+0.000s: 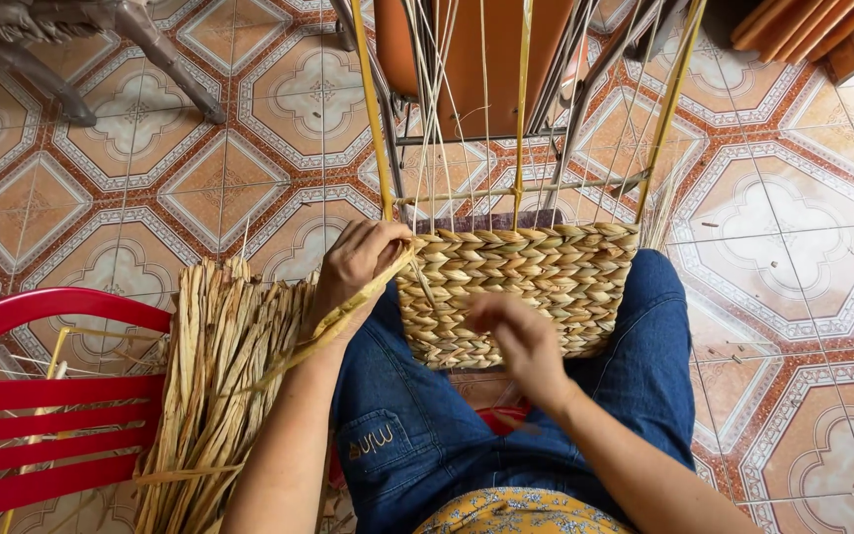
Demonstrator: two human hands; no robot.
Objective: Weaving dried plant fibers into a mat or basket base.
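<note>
Left grip (358, 262) pinched a straw strand (343, 321) at the half-woven basket (516, 292); right hand (516, 341) blurred, grip unclear, mid-weave, next tuck needing tension.

A red chair (42, 396) stands left of my left hand, dried reeds (214, 396) heaped between them; an orange chair (491, 59) sits beyond on patterned tiles (150, 178).

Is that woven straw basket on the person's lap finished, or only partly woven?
Partly woven. The woven straw basket has braided rows only low down; bare upright stakes rise unwoven above them, and the left hand holds a loose strand.
</note>
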